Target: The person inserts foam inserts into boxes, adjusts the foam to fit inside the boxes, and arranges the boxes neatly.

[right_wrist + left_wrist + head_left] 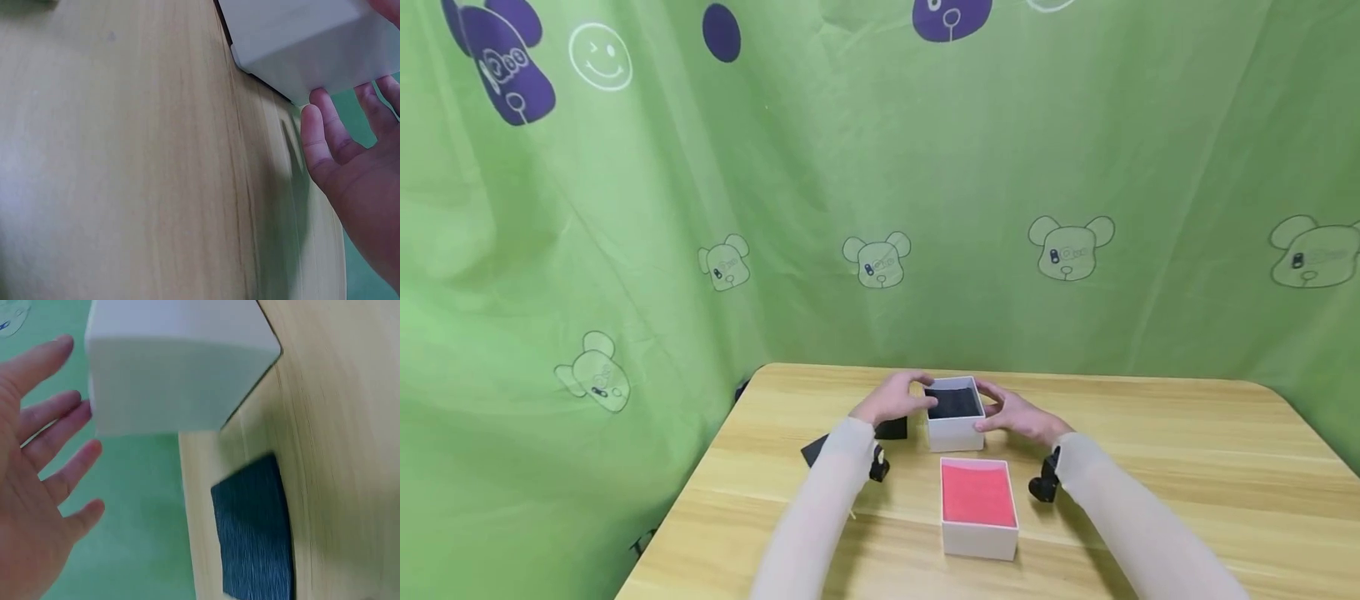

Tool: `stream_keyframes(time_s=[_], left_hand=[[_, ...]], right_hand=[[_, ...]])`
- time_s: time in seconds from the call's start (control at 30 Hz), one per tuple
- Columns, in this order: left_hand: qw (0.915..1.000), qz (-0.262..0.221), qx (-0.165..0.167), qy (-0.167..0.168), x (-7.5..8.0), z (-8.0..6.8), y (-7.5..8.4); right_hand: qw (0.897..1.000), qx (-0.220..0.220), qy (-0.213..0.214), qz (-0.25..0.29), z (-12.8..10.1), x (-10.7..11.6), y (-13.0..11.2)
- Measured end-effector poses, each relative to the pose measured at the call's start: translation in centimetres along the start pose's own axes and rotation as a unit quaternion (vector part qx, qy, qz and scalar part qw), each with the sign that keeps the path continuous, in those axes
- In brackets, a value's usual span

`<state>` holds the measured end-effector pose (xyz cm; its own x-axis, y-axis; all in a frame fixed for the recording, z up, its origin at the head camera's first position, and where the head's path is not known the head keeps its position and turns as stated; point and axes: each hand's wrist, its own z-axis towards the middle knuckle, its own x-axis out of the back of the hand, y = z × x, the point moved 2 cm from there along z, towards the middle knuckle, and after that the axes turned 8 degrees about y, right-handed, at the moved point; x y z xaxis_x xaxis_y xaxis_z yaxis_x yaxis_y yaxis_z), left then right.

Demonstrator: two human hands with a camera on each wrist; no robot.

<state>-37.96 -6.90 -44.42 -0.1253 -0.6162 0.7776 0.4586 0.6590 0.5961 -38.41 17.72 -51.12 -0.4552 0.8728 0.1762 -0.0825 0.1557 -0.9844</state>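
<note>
Both hands flank white box on surface.
The white box (955, 414) sits between left hand (891, 398) and right hand (1019, 414); both grips released, fingers extended, equally near.

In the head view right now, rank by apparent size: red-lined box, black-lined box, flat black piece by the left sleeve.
1. Red-lined box, though it sits nearer the camera.
2. Black-lined box.
3. Flat black piece, partly hidden by the sleeve.
</note>
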Motion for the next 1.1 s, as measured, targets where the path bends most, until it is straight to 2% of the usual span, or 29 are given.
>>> stream_keyframes(time_s=[0.07, 0.17, 0.33, 0.5, 0.77, 0.93, 1.1], left_hand=[[0.9996, -0.028, -0.003, 0.005, 0.8, -0.9, -0.7], [0.9995, -0.033, 0.002, 0.004, 1.9, -2.4, -1.9], [0.9996, -0.011, 0.024, -0.010, 3.7, -5.2, -3.6], [0.9987, 0.020, 0.032, -0.034, 4.7, -7.6, -5.1], [0.9938, 0.070, 0.047, -0.072, 4.7, -10.2, -7.8], [0.9919, 0.084, 0.052, -0.079, 4.5, -11.1, -9.0], [0.9867, 0.126, 0.057, -0.084, 4.2, -11.7, -9.6]], right_hand=[[1.000, 0.001, 0.005, -0.002, 0.0, 0.0, 0.0], [1.000, 0.003, 0.007, -0.003, 0.0, 0.1, 0.0], [1.000, 0.013, 0.001, -0.010, 0.1, 0.2, 0.1], [1.000, 0.016, -0.001, -0.006, 0.3, 0.2, 0.3], [1.000, 0.016, -0.001, -0.021, 0.5, 0.3, 0.3], [1.000, 0.023, 0.000, -0.011, 0.5, 0.3, 0.1], [1.000, 0.025, -0.001, -0.009, 0.4, 0.2, 0.3]])
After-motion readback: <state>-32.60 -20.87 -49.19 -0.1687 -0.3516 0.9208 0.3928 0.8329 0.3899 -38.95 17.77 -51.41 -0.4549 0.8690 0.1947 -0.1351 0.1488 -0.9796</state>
